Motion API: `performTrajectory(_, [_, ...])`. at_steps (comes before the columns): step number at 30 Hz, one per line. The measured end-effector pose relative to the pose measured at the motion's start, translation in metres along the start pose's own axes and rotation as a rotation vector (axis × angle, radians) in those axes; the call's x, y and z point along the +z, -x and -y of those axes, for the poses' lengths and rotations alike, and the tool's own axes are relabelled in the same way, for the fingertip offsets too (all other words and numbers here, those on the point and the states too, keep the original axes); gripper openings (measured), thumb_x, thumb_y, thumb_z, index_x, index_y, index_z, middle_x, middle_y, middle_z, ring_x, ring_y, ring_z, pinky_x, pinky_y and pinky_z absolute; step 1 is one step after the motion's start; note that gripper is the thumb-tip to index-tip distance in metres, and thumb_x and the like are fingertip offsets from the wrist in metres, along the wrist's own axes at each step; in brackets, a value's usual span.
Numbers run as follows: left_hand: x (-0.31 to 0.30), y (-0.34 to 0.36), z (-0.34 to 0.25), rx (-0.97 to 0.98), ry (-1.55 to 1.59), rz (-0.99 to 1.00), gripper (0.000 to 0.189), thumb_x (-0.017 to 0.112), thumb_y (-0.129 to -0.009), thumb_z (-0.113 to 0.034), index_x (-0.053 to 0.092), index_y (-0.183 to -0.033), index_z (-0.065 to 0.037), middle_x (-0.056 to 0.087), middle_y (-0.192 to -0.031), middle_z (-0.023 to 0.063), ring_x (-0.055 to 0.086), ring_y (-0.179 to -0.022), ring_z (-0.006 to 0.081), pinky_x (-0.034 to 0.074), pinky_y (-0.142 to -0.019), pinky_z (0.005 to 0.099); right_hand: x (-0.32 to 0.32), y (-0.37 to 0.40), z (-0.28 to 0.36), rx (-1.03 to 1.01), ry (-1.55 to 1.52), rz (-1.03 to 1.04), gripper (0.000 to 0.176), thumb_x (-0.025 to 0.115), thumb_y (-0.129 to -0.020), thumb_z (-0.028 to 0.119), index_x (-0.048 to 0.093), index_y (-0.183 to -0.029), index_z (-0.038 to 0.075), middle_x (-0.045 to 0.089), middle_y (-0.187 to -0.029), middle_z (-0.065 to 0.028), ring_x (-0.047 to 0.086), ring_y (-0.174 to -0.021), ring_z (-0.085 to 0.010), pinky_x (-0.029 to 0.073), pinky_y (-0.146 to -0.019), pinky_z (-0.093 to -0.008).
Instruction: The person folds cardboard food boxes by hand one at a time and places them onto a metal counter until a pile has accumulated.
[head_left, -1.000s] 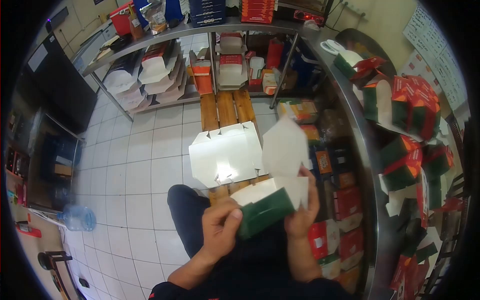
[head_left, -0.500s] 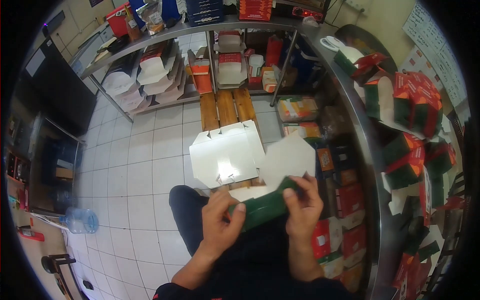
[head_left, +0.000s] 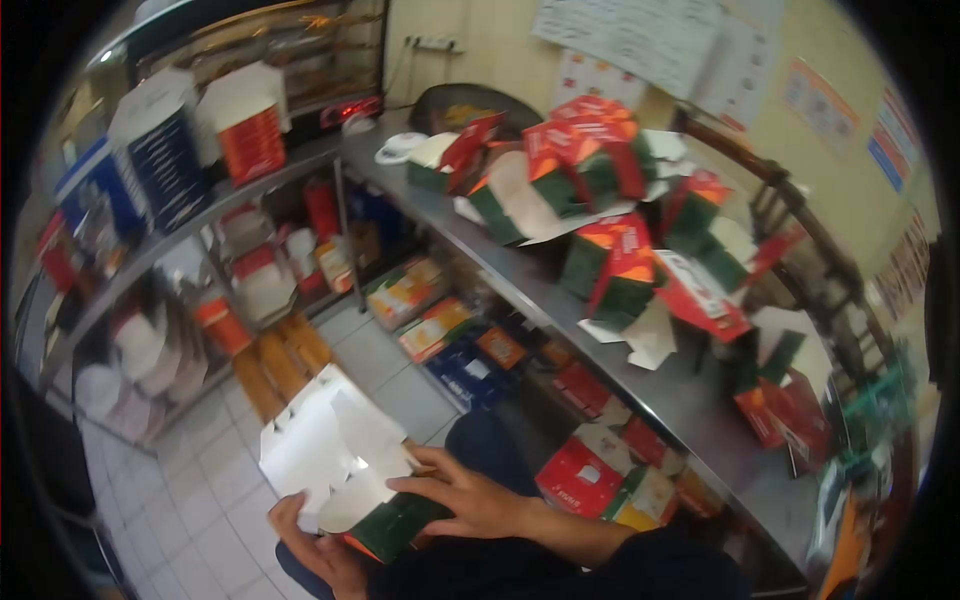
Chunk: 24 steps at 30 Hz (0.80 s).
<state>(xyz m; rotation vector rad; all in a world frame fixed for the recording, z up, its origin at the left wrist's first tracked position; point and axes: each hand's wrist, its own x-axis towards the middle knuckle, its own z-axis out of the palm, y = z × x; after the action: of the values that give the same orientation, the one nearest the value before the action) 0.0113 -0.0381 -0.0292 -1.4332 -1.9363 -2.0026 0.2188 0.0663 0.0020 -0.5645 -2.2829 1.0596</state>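
Box (head_left: 392,522), green outside and white inside, sat low in the view over the person's lap, held between both hands. The right hand's (head_left: 470,498) fingers (head_left: 420,487) were spread and laid flat across its top, probably pressing a panel down so that it would keep its fold. The left hand (head_left: 322,552) cupped it from beneath with curled fingers, only partly visible, and seemed to carry the weight and steady the lower edge. White card (head_left: 330,450) stood up behind the green part. Whether all of it was the box's own flaps or partly a flat sheet lying behind, I could not tell.

Beyond the hands a steel counter (head_left: 655,395) ran along the right and bore a loose pile of folded green-and-red boxes (head_left: 600,250), likely put there within easy reach. Red packs (head_left: 580,478) filled the space under it. A wooden bench (head_left: 285,360) stood on the tiled floor (head_left: 200,500), and papers (head_left: 640,35) hung on the wall.

Half a second before, the view had looked down at the floor, and both hands had pinched the green panel between thumbs and fingertips. Now the view had swung up toward the counter, the right hand had flattened over the box, and the left had slipped underneath.
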Motion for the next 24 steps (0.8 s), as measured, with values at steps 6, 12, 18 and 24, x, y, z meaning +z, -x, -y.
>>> performTrajectory(6, [0.05,0.015,0.147,-0.092,-0.204,0.345,0.05,0.074,-0.085,-0.02,0.055,-0.127,-0.001,0.051,-0.131,0.0197,0.049,-0.124,0.0392,0.035,-0.109,0.0503,-0.127,0.019,0.025,-0.402,0.744,-0.908,0.081,0.093,-0.063,0.028,0.058,-0.133,0.008,0.064,-0.123,-0.0157,0.048,-0.134,-0.0347,0.038,-0.109,-0.0462])
performTrajectory(12, [0.078,0.048,0.257,-0.013,-0.53,0.814,0.087,0.087,-0.07,-0.032,0.051,-0.144,-0.004,0.039,-0.155,0.0254,0.031,-0.147,0.0432,0.026,-0.118,0.0572,-0.264,0.022,0.071,0.135,0.939,-1.367,0.096,0.077,-0.088,0.026,0.019,-0.163,0.015,0.027,-0.161,-0.0237,0.024,-0.151,-0.0398,0.014,-0.12,-0.057])
performTrajectory(18, [0.075,0.026,0.275,0.006,-0.432,0.901,0.07,0.088,-0.067,-0.037,0.067,-0.128,-0.01,0.049,-0.149,0.0197,0.043,-0.136,0.039,0.037,-0.11,0.0531,-0.179,0.061,0.043,-0.075,0.828,-1.26,0.079,0.073,-0.087,0.015,0.033,-0.153,-0.002,0.04,-0.153,-0.0223,0.033,-0.145,-0.0365,0.022,-0.12,-0.0456])
performTrajectory(24, [0.064,-0.013,0.245,0.211,-0.517,0.729,0.017,0.066,-0.09,-0.021,0.07,-0.084,-0.005,0.067,-0.076,0.0204,0.065,-0.069,0.0425,0.052,-0.07,0.0495,-0.07,0.057,-0.002,0.018,0.221,-0.865,0.035,0.069,-0.087,0.005,0.064,-0.122,0.004,0.06,-0.125,-0.0173,0.06,-0.119,-0.0326,0.047,-0.103,-0.0425])
